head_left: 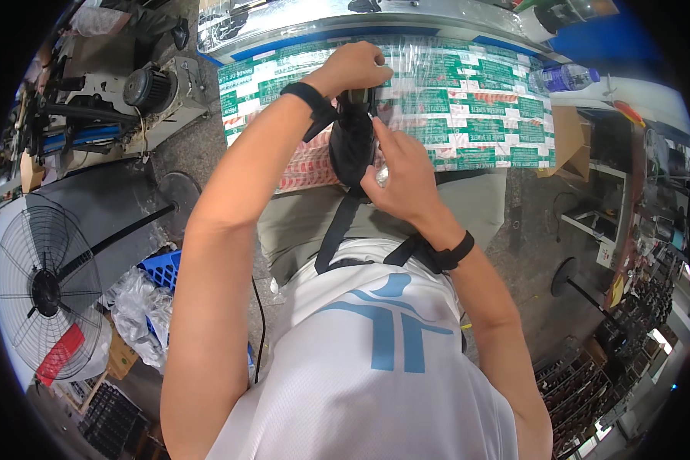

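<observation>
A long black pouch-like thing point(353, 146) lies in front of my body, its exact kind unclear. A black strap point(339, 230) runs from its near end toward my waist. Beyond its far end, my left hand point(353, 67) is curled closed; what its fingers grip is hidden. My right hand point(406, 175) is on the right side of the black thing, index finger stretched along its edge. A small shiny silvery item point(382, 176) shows between the right thumb and palm. Under both hands is a bench top point(468, 107) covered with green, white and red printed tape under clear film.
A metal machine edge point(299, 38) borders the bench's far side. A purple-labelled bottle point(567, 78) lies at its right end, by a cardboard box point(569, 142). At left stand a motor point(147, 88), a fan point(46, 291) and a blue crate point(159, 270).
</observation>
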The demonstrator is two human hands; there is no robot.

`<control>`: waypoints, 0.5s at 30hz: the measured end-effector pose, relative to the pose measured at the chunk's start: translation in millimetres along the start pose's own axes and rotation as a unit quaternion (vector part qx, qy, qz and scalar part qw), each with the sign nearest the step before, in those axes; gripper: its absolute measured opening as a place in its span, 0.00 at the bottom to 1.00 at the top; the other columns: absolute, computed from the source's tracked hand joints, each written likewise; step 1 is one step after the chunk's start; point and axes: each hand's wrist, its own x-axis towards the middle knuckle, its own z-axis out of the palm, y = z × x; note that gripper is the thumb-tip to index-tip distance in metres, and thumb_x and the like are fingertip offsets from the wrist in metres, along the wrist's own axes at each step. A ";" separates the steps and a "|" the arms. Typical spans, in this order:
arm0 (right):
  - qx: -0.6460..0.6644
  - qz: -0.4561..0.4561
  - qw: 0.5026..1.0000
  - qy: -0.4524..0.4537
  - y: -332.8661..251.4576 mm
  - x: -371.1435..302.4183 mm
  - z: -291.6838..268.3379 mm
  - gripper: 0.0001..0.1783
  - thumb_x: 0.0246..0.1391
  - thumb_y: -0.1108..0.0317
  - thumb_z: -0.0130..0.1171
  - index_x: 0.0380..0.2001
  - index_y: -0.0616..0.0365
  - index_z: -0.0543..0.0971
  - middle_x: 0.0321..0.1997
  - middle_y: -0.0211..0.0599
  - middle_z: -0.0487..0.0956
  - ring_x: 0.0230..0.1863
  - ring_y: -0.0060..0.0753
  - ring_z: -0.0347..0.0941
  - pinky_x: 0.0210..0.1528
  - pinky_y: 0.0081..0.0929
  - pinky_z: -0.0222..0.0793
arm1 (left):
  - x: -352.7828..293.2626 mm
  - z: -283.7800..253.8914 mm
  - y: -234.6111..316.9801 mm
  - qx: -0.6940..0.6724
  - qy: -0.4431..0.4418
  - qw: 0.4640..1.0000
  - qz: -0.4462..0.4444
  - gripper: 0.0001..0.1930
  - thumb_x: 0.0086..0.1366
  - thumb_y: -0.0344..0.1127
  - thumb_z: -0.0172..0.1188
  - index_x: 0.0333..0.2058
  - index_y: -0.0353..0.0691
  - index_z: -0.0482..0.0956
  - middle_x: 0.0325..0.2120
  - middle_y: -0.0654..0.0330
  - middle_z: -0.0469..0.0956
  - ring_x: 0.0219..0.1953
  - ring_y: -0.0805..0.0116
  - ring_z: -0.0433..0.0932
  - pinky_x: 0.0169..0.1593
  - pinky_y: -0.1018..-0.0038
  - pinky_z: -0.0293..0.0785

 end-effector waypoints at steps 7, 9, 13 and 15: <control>0.000 0.010 0.997 -0.081 -16.1 -36.0 -46.2 0.44 0.51 0.68 0.67 0.73 0.69 0.73 0.48 0.54 0.81 0.51 0.60 0.77 0.57 0.52 0.73 | -3.3 2.7 12.3 0.055 0.027 0.998 -0.027 0.18 0.64 0.44 0.60 0.42 0.43 0.94 0.42 0.41 0.91 0.51 0.38 0.89 0.61 0.49 0.84; -0.014 0.061 0.977 -0.204 -42.7 -62.0 -70.6 0.45 0.51 0.69 0.67 0.75 0.67 0.73 0.47 0.53 0.80 0.50 0.59 0.78 0.56 0.52 0.73 | 2.1 1.9 1.2 0.076 0.071 0.995 0.011 0.17 0.65 0.43 0.59 0.40 0.42 0.94 0.40 0.42 0.91 0.48 0.38 0.90 0.59 0.48 0.84; 0.174 0.143 0.929 -0.293 -29.1 -106.9 -64.9 0.44 0.51 0.67 0.69 0.74 0.66 0.74 0.49 0.55 0.81 0.53 0.61 0.77 0.58 0.54 0.74 | 5.5 2.1 7.2 0.107 0.049 0.993 0.022 0.19 0.67 0.45 0.58 0.39 0.40 0.94 0.40 0.42 0.91 0.47 0.39 0.89 0.58 0.49 0.85; 0.083 0.073 0.992 -0.068 -17.5 -75.4 -64.5 0.45 0.52 0.67 0.69 0.75 0.64 0.73 0.48 0.54 0.81 0.51 0.61 0.78 0.60 0.52 0.75 | 6.3 4.4 6.0 0.116 0.054 0.992 0.019 0.19 0.67 0.46 0.59 0.39 0.39 0.94 0.39 0.41 0.91 0.46 0.39 0.90 0.57 0.49 0.85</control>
